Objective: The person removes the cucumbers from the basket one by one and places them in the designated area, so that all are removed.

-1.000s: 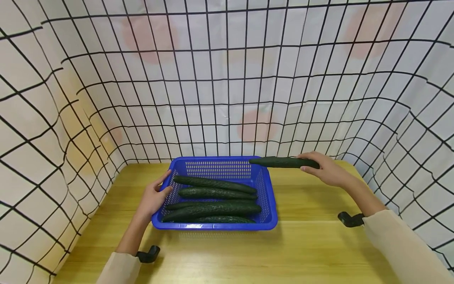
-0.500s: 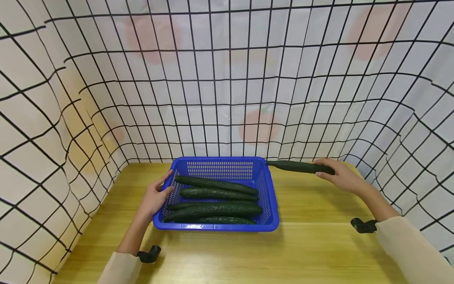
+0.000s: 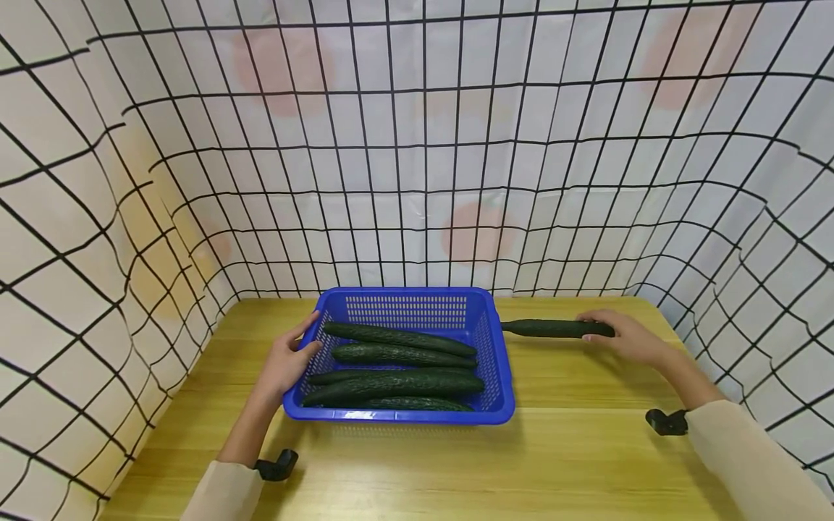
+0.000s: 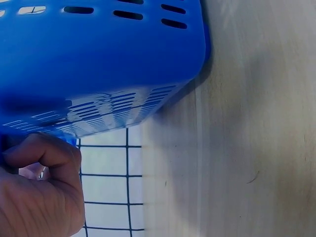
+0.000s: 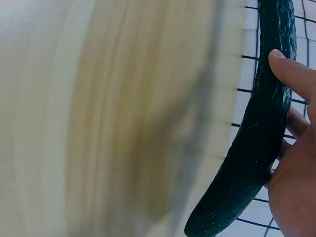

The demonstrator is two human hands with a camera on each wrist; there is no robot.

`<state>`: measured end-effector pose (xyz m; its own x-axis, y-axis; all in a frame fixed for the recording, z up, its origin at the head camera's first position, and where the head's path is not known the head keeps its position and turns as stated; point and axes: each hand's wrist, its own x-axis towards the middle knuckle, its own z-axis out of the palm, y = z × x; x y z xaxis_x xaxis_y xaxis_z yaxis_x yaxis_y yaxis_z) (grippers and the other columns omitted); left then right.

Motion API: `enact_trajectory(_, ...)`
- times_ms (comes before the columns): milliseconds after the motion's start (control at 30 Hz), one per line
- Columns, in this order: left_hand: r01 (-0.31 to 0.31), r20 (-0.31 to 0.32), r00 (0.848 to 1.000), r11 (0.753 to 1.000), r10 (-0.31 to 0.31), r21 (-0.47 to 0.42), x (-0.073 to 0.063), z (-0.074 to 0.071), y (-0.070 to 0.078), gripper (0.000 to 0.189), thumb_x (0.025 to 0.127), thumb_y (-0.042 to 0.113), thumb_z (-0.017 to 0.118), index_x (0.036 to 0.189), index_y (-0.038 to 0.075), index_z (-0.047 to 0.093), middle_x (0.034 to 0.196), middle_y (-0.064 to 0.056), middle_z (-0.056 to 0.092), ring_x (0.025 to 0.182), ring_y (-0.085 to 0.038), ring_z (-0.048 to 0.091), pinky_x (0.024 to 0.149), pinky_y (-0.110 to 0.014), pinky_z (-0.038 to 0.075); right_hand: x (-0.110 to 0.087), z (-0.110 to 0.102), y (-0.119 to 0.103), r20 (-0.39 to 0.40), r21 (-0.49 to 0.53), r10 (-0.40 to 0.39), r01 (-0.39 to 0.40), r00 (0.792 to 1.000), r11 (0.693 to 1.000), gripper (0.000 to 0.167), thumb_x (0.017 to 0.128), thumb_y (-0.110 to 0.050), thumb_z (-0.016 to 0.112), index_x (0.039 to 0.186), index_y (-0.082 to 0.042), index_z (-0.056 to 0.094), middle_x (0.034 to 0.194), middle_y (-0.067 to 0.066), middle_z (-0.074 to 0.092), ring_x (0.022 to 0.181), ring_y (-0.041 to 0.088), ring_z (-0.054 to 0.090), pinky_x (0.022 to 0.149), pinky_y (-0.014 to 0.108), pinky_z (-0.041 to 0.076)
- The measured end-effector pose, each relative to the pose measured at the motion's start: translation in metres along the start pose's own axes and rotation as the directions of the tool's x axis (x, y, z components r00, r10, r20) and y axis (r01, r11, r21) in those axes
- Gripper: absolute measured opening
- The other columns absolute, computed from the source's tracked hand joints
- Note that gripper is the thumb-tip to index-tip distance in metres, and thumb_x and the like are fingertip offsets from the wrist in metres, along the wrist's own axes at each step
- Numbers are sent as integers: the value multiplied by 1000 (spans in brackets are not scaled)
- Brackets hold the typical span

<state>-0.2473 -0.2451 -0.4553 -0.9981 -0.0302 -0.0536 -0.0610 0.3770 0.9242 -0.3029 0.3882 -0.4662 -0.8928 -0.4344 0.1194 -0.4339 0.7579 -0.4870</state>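
A blue plastic basket [image 3: 417, 416] with slotted walls stands on the table and bears several dark green cucumbers [image 3: 397, 354], lying lengthwise. My left hand [image 3: 287, 365] grips the basket's left rim; in the left wrist view its curled thumb and fingers [image 4: 54, 153] are at the rim. To the right of the basket, my right hand [image 3: 625, 338] holds another cucumber [image 3: 544, 328] by its right end, thumb on the near side. This cucumber lies level, its thin tip close to the basket's right wall. In the right wrist view the cucumber [image 5: 252, 133] slants above the wood.
The basket stands on a wooden table [image 3: 417, 470]. Black wire mesh [image 3: 423, 192] rises behind the table and along both sides, with a patterned white sheet behind it. A black wrist camera mount [image 3: 276, 465] juts out from each forearm.
My right hand has carried its cucumber rightward and down, from over the basket's right back corner to low beside the basket. The left hand keeps its grip on the rim.
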Motion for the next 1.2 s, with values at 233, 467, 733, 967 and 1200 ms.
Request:
enact_trajectory(233,5,-8,1000,1000,-5,-2,1,-1,-2,60,104,18,59,158,36,41,132,-33,63,97,-33,73,73,-40,64,-1,12,9,27,-39,26,-25,999,999,46,101,-25,66,141,-2,58,138,26,60,127,51,53,101,70,43)
enact_trajectory(467,4,28,1000,998,-2,-57,-5,-1,11,62,104,13,57,161,25,37,133,-38,60,99,-41,73,70,-38,64,1,20,13,49,-75,74,-71,996,995,47,102,-31,64,142,-7,58,141,25,57,130,51,51,103,70,42)
enact_trajectory(733,-3,13,1000,999,3,-52,1,0,-3,61,104,18,58,159,35,39,134,-34,61,101,-36,73,72,-40,65,5,24,14,54,-67,56,-52,997,996,47,103,-28,64,143,-7,57,139,20,60,127,46,54,101,67,45)
enact_trajectory(967,-1,24,1000,999,2,-54,2,2,-2,62,104,19,58,160,35,37,136,-35,59,103,-37,73,73,-40,65,4,17,4,45,0,80,-80,996,997,49,105,-32,59,146,-5,54,140,22,59,126,46,54,100,65,47)
enact_trajectory(1200,4,18,1000,999,-3,-35,0,0,-2,62,104,20,58,160,35,37,135,-35,60,104,-38,72,73,-41,64,7,10,-9,24,34,67,-68,997,997,47,106,-29,58,145,-3,54,140,24,58,125,45,54,97,65,48)
